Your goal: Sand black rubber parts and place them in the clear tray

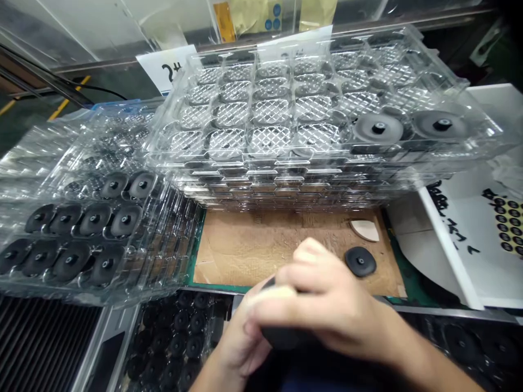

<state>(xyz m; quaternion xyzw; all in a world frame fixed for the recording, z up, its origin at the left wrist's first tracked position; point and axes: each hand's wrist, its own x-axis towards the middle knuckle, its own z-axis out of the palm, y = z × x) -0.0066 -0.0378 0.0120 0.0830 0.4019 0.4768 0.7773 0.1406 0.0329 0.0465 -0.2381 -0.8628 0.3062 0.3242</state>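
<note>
My left hand (pixel 249 326) and my right hand (pixel 322 299) meet low in the middle of the head view, closed around a black part (pixel 281 336). Fingers hide most of this part, and motion blurs it. A cream patch shows among the fingers; whether it is a pad or skin I cannot make out. Beyond my right hand, a rounded black disc (pixel 360 261) with a small central stud lies on the brown cardboard (pixel 232 245). A pale offcut piece (pixel 365 230) rests just behind that disc.
Stacked clear plastic trays (pixel 269 147) stand behind the cardboard, with two black discs in the top one. Another tray stack (pixel 134 261) at left holds several discs. At right is a white bin (pixel 453 256) with a sheet of round stickers (pixel 509 223). More discs (pixel 175 343) lie below.
</note>
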